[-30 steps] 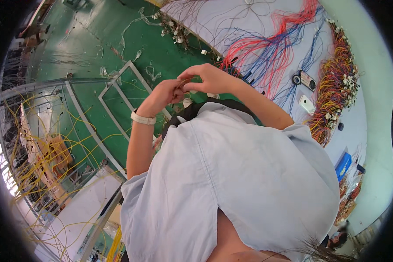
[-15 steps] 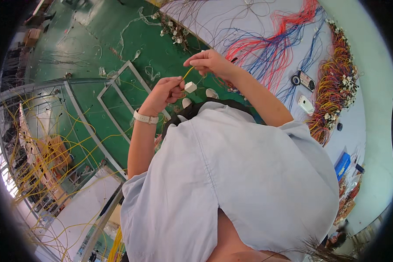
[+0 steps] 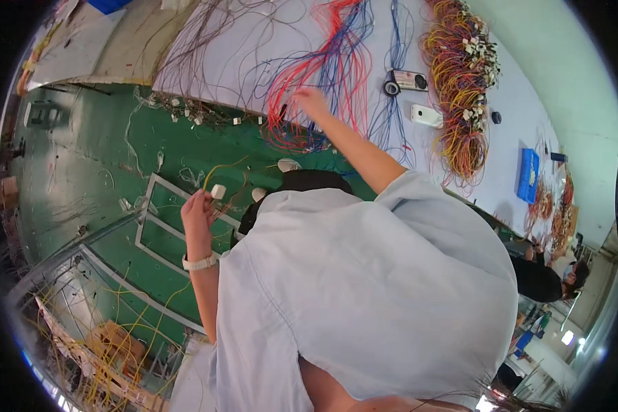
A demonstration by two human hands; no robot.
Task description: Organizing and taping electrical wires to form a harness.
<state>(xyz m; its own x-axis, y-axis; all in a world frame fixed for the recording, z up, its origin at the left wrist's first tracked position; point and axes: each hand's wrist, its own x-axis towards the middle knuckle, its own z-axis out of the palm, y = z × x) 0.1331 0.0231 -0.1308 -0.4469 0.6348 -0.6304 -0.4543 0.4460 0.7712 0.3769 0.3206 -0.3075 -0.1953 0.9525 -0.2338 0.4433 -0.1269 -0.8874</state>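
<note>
Near the middle left, my left hand (image 3: 198,213) is closed on a yellow wire (image 3: 209,176), whose free end curves up and to the right. A white plastic connector (image 3: 218,191) sits right by the fingertips, with thin brownish wires trailing beneath it. My right hand (image 3: 312,103) reaches out over the near edge of the table, above a spread of red wires (image 3: 290,84) and blue wires (image 3: 353,58). Motion smears its fingers, so whether they hold a wire does not show. A small black piece (image 3: 283,110) lies close to those fingers.
On the pale table (image 3: 206,65) are a black tape roll (image 3: 391,88), a white phone-shaped object (image 3: 427,116), a thick multicoloured wire bundle (image 3: 456,130) and a blue bin (image 3: 528,175). A metal frame (image 3: 168,257) stands left, draped with yellow wires. Another person (image 3: 539,278) is at far right.
My right hand has left the yellow wire and swung out over the table's red wires. My left hand keeps the wire and connector. The view has turned toward the table.
</note>
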